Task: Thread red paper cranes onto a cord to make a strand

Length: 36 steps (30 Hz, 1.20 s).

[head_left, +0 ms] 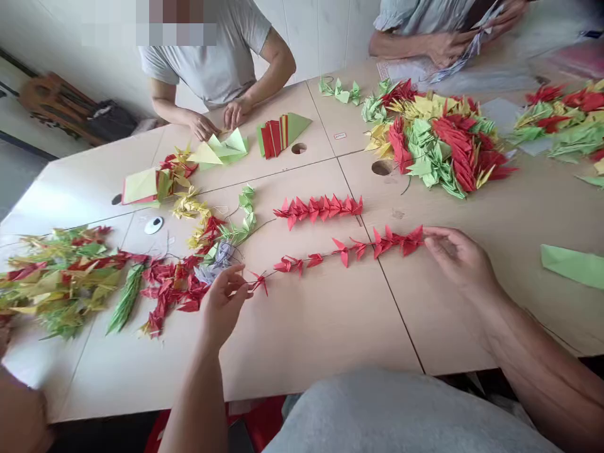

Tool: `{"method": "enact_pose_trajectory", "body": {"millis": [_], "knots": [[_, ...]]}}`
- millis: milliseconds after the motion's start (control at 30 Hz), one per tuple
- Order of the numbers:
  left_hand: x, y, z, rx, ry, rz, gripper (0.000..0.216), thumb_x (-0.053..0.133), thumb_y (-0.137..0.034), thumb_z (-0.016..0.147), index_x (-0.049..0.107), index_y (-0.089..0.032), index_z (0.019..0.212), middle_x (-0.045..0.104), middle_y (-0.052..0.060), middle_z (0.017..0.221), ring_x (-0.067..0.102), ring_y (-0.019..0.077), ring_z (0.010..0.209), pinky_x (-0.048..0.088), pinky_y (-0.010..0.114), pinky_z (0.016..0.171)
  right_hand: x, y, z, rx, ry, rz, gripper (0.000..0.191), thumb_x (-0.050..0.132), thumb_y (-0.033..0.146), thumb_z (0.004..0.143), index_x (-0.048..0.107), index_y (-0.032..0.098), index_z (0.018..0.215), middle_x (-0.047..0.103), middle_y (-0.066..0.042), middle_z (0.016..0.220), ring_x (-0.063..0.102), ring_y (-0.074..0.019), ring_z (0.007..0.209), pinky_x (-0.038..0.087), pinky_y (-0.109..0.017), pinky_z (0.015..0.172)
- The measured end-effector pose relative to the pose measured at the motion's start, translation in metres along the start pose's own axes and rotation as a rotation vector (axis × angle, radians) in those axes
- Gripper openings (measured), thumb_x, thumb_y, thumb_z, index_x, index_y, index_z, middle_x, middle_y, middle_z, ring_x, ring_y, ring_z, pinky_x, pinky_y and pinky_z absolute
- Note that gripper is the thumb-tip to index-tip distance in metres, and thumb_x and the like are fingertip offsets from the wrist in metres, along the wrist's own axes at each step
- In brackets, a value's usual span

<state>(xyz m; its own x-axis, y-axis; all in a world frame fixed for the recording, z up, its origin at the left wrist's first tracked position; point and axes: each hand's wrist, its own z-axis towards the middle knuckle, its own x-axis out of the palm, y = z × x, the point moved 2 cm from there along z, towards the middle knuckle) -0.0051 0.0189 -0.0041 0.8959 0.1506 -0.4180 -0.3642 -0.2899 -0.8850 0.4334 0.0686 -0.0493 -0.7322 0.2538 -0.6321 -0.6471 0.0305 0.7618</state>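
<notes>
A string of red paper cranes (pixel 349 248) lies stretched across the wooden table (pixel 321 327) between my hands. My left hand (pixel 225 302) pinches the string at its left end, next to a small red crane. My right hand (pixel 455 258) has its fingers closed on the red cranes bunched at the right end. A second, denser row of red cranes (pixel 319 209) lies just behind it, untouched.
Tangled strings of red, green and yellow cranes (pixel 94 280) lie at the left. A big heap of loose cranes (pixel 431 141) sits at the back right. Across the table a person's hands (pixel 217 119) fold green paper (pixel 221 150); another person works at the far right.
</notes>
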Motion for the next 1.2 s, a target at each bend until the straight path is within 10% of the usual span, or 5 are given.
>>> {"method": "enact_pose_trajectory", "body": {"millis": [200, 567, 1200], "knots": [[-0.003, -0.007, -0.005, 0.043, -0.017, 0.124, 0.035, 0.060, -0.034, 0.077, 0.057, -0.023, 0.110, 0.054, -0.003, 0.081, 0.054, 0.0089, 0.058, 0.046, 0.022, 0.052, -0.002, 0.003, -0.002, -0.005, -0.014, -0.005, 0.041, 0.055, 0.053, 0.082, 0.066, 0.021, 0.103, 0.070, -0.011, 0.111, 0.065, -0.0266, 0.101, 0.050, -0.043, 0.091], [-0.008, 0.002, -0.002, 0.155, -0.148, 0.822, 0.031, 0.046, -0.023, 0.085, 0.062, -0.024, 0.112, 0.067, 0.002, 0.094, 0.060, 0.0145, 0.073, 0.043, 0.025, 0.065, -0.002, 0.008, -0.002, -0.006, -0.016, -0.010, 0.038, 0.055, 0.049, 0.082, 0.067, 0.019, 0.102, 0.071, -0.012, 0.108, 0.066, -0.0245, 0.100, 0.051, -0.037, 0.089], [-0.059, 0.008, -0.014, -0.040, -0.228, 0.815, 0.031, 0.053, -0.030, 0.078, 0.064, -0.025, 0.107, 0.072, 0.001, 0.086, 0.064, 0.0169, 0.068, 0.046, 0.026, 0.063, -0.003, 0.012, -0.002, 0.009, -0.012, -0.030, 0.038, 0.055, 0.050, 0.081, 0.068, 0.020, 0.101, 0.071, -0.011, 0.109, 0.066, -0.0256, 0.100, 0.052, -0.039, 0.088]]}}
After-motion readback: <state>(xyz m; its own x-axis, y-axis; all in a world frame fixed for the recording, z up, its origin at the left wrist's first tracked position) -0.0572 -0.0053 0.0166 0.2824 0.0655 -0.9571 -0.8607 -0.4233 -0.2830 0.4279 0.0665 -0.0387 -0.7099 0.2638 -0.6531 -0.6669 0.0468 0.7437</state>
